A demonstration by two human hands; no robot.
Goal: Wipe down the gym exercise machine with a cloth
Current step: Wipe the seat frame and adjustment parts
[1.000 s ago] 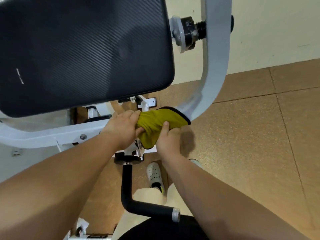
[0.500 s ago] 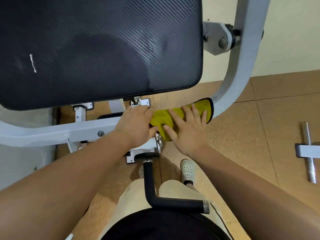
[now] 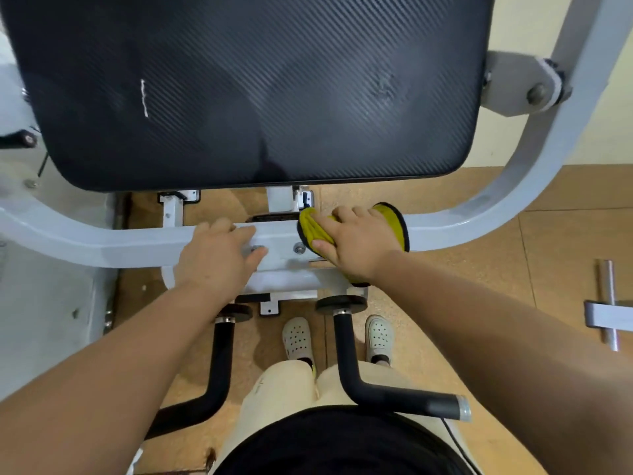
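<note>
The gym machine has a large black pad (image 3: 246, 90) above a curved white frame bar (image 3: 102, 240). A yellow cloth with a black edge (image 3: 392, 221) lies on the middle of that bar. My right hand (image 3: 356, 243) presses flat on the cloth with its fingers spread, pointing left. My left hand (image 3: 219, 258) rests on the bare bar just left of the cloth, its fingers relaxed near a bolt (image 3: 299, 248). It holds nothing.
Two black handles (image 3: 346, 351) stick out from the frame toward me, either side of my legs and white shoes (image 3: 298, 337). A grey metal bar with a pin (image 3: 608, 303) lies on the brown floor at right. A cream wall stands behind.
My left hand has let go of the cloth and moved left onto the bare bar. My right hand slid the cloth along the bar toward the middle. The view shifted left.
</note>
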